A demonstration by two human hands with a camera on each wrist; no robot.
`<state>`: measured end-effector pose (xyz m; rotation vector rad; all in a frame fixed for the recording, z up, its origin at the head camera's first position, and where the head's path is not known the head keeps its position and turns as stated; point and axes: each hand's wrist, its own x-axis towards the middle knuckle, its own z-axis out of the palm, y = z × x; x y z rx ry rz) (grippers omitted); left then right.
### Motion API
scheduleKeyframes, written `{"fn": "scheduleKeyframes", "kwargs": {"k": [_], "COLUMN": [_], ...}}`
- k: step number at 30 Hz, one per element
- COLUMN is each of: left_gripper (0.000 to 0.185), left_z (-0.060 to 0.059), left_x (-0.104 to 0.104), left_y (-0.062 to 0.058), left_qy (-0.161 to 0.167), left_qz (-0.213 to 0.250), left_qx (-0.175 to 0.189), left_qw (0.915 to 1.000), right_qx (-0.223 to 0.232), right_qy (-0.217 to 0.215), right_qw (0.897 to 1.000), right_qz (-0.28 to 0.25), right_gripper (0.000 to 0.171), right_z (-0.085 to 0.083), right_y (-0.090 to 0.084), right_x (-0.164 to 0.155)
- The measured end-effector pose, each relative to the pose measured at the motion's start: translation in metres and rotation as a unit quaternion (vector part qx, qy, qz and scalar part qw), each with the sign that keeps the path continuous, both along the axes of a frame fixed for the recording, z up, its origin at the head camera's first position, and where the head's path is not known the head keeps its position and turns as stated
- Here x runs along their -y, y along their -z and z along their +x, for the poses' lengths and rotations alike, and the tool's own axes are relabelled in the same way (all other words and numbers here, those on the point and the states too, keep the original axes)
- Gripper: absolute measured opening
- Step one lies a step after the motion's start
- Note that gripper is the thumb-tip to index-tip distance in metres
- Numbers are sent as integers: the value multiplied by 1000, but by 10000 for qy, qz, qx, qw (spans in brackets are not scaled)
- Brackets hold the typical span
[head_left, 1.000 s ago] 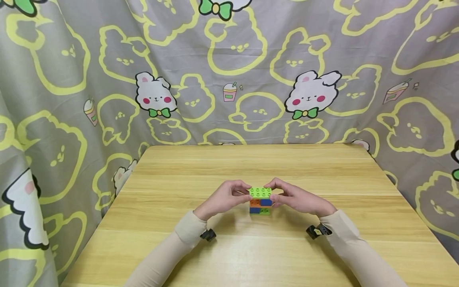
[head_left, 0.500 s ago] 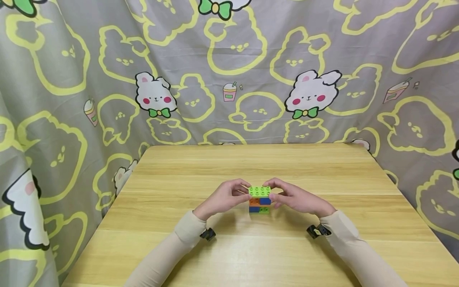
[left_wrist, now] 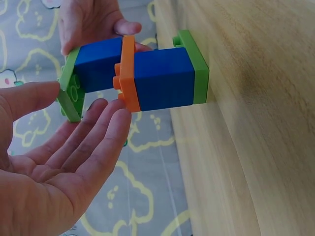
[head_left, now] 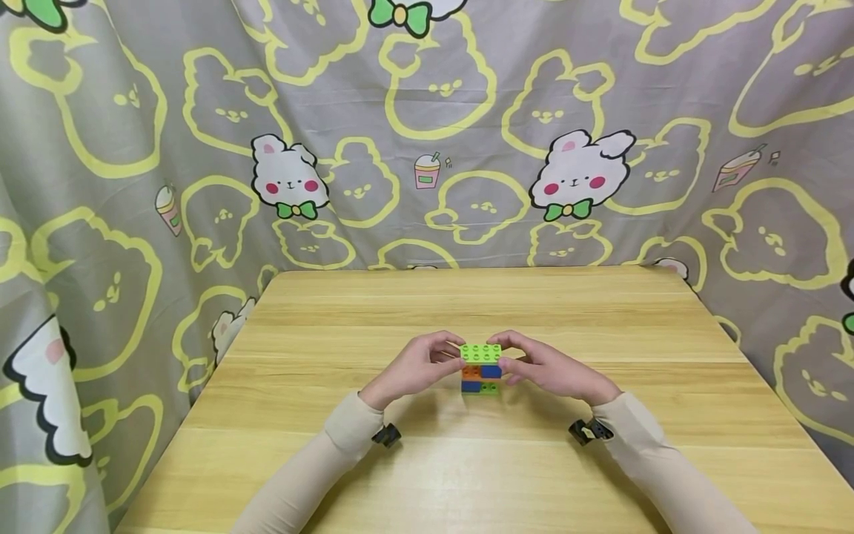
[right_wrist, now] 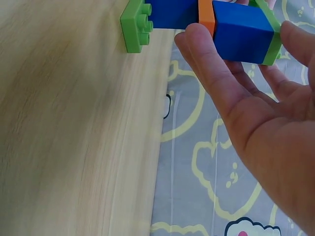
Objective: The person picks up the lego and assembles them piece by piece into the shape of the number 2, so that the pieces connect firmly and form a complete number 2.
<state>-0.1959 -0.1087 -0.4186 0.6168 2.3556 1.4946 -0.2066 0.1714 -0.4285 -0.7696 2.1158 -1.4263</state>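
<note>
A small stack of toy building bricks stands upright on the wooden table [head_left: 427, 475]. A green plate [head_left: 480, 352] tops it, over a blue brick [head_left: 491, 371] set to the right. Beneath comes an orange plate [left_wrist: 128, 73], then a second blue brick [left_wrist: 165, 78] on the left side and a green bottom plate [left_wrist: 200, 69] at the table surface. My left hand [head_left: 420, 367] pinches the top plate's left end, thumb in front, with other fingers stretched near the orange plate. At the right end my right hand [head_left: 543, 367] pinches the same plate, one fingertip beside the orange plate.
Behind the table's far edge and along both sides hangs a grey curtain [head_left: 480, 111] with yellow outlines and white rabbits. Each wrist carries a small black device [head_left: 387, 435] below the beige cuff.
In the head view the brick stack has shifted slightly left and away from me, with both hands moving along. Their hold on the top plate looks the same.
</note>
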Motion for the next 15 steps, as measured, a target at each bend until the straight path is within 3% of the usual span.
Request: {"fn": "scheduleKeyframes", "kwargs": {"k": [15], "left_gripper": [38], "left_z": [1], "left_x": [0], "left_y": [-1], "left_qy": [-3], "left_qz": [-41], "left_qx": [-134], "left_qw": [9999], "right_qx": [41], "right_qy": [144], "right_qw": [9997], "right_qz": [208], "right_gripper": [41], "right_z": [3], "right_y": [-2], "right_x": [-2]}}
